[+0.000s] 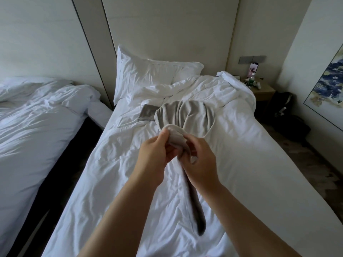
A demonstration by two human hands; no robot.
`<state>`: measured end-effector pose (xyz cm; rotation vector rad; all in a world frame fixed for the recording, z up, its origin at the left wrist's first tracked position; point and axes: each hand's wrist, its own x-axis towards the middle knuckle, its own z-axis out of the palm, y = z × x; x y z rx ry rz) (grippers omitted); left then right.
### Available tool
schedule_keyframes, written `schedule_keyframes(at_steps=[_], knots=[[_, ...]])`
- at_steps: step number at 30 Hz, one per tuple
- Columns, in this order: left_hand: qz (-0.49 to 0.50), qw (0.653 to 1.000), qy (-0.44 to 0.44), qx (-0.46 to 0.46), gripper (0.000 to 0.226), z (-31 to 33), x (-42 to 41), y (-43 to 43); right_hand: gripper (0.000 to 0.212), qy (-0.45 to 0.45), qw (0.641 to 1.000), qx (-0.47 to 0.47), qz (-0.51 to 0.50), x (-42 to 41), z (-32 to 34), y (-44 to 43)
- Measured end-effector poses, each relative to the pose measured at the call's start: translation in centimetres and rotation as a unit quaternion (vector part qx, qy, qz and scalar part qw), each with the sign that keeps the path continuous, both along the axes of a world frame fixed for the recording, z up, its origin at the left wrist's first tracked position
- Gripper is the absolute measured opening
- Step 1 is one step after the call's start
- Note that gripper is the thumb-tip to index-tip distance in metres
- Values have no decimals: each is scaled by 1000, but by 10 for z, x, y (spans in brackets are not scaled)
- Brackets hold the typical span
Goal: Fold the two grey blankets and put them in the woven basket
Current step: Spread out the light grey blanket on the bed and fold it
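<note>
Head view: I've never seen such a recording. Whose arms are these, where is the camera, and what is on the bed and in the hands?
No machine here: a person wears a wide-angle camera on the head, looking down at their own arms. The left hand and the right hand both grip a bunched end of a light grey blanket; its far part lies on the white bed, and a strip hangs below the hands. A darker grey blanket lies flat just behind it, near the pillow. A second bed stands at the left, a nightstand at the right. No woven basket is in view.
</note>
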<state>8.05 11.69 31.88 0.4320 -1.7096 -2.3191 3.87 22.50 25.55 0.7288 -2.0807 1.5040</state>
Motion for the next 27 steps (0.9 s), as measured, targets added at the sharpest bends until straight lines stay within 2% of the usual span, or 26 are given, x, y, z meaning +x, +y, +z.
schedule_keyframes(at_steps=[3,5,7,8,11,14,16,18,20,21,22,23,24,25,27], knots=[[61,987,-14,147,35,1,-6,-5,30,-153,984,87,7,-6,-43,1],[72,971,2,230,26,1,-9,-11,25,-266,945,192,-16,-12,-78,7],[83,953,33,291,28,0,-12,-26,11,-306,904,293,-64,-20,-106,21],[94,942,51,319,29,-1,-14,-37,14,-314,886,331,-87,-24,-118,32],[179,909,84,368,34,-12,-11,-83,17,-343,853,361,-157,-32,-138,74],[286,880,58,376,29,-47,6,-134,13,-392,849,259,-241,-41,-144,120],[365,871,-19,327,24,-79,21,-153,14,-409,844,205,-278,-47,-145,143],[418,856,-100,286,20,-108,32,-159,15,-418,842,210,-269,-53,-144,153],[401,840,-177,319,18,-130,35,-158,16,-468,824,173,-267,-63,-142,153],[374,835,-195,353,20,-134,33,-156,18,-511,810,114,-265,-71,-138,151],[339,846,-200,360,22,-133,28,-155,22,-547,796,38,-257,-82,-129,148],[301,873,-191,333,24,-127,21,-156,28,-557,792,-34,-246,-96,-115,146],[272,903,-161,290,24,-115,13,-157,32,-533,807,-94,-237,-111,-94,145],[261,927,-110,247,22,-98,5,-159,34,-473,838,-138,-235,-127,-70,146],[253,948,25,193,21,-61,-5,-166,42,-285,905,-171,-264,-146,-11,149]])
